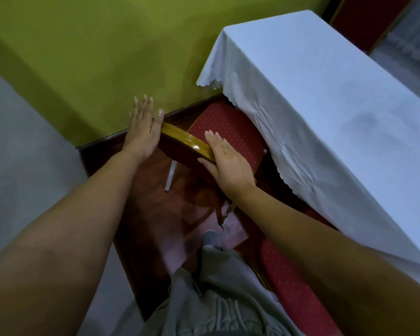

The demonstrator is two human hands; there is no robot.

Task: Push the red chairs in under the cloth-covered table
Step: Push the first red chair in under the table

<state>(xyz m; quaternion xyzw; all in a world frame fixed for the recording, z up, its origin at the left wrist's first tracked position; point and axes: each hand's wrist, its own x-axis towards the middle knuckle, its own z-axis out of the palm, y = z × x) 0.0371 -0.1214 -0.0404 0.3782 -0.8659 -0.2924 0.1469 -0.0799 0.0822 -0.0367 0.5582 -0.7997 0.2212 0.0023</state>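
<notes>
A red chair with a dotted seat (pixel 228 132) and a glossy golden top rail (pixel 187 139) stands at the corner of the white cloth-covered table (pixel 325 105); the seat's far side is under the cloth's hanging edge. My left hand (pixel 142 132) lies flat against the rail's left end, fingers straight, thumb over the rail. My right hand (pixel 228 163) rests on the rail's right end, fingers laid over the top and thumb beneath it. A second red chair (pixel 294 287) stands at the lower right, partly hidden by my right forearm and the cloth.
A green wall (pixel 95 57) runs close behind the chair, with a dark wooden skirting at its foot. The floor is reddish wood (pixel 155 214). A grey surface (pixel 22 154) is on the left. My grey trousers and one shoe (pixel 210 236) are below.
</notes>
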